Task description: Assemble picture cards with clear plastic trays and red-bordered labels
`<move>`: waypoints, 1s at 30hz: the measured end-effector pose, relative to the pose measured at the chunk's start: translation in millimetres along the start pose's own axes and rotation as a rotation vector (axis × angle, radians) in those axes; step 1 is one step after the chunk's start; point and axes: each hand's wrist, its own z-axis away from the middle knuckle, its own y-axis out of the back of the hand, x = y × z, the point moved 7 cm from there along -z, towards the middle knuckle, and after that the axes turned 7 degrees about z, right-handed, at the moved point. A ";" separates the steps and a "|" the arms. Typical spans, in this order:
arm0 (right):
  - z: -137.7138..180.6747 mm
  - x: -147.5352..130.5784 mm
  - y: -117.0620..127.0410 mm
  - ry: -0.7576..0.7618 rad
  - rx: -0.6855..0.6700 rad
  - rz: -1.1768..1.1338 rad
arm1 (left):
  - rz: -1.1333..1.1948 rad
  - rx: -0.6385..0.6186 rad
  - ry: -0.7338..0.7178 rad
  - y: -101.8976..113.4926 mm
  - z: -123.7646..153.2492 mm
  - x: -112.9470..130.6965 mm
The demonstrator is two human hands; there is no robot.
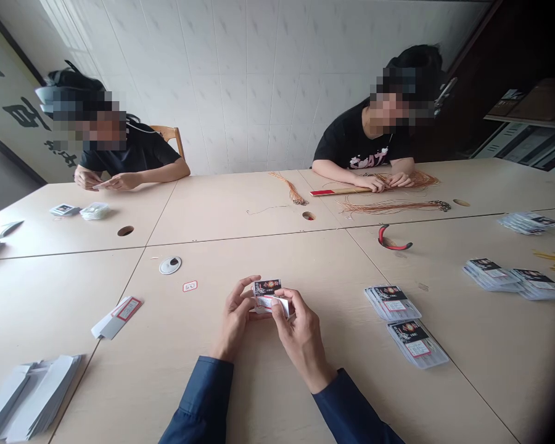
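Observation:
Both my hands meet above the middle of the beige table (259, 209), each in a dark blue sleeve. My left hand (234, 317) and my right hand (300, 333) pinch a small clear packet with a black and red printed card (268, 295) between their fingertips. The packet stands tilted up toward me, just above the tabletop. To my right lie two fanned stacks of the same packets (404, 324). A small red-bordered label (190, 286) lies on the table just left of my hands.
White paper strips (28, 401) pile at the near left, a folded label sheet (118, 316) beside them. More packet stacks (513, 277) lie far right. Two other people sit across; one handles copper-coloured cords (393, 206) and a red stick. Red-handled pliers (391, 240), a round cap (170, 265).

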 end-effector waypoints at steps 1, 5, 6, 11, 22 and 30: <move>0.1 0.0 -0.4 -0.010 -0.011 -0.023 | -0.014 0.006 0.003 -0.9 0.2 0.7; 0.8 0.2 -0.4 -0.048 -0.054 -0.085 | -0.054 0.020 0.003 -2.9 0.8 2.6; 0.9 0.0 0.5 -0.049 -0.056 -0.079 | -0.063 0.024 0.001 -2.7 0.9 2.8; 0.3 0.1 2.8 -0.058 -0.051 -0.106 | -0.096 0.044 -0.014 -0.4 1.4 3.6; 0.2 -0.6 -10.3 -0.063 -0.136 -0.205 | -0.086 0.039 -0.077 2.3 0.8 5.3; -0.9 8.4 -11.1 -0.069 -0.112 -0.190 | -0.082 0.053 -0.108 -2.2 2.3 9.4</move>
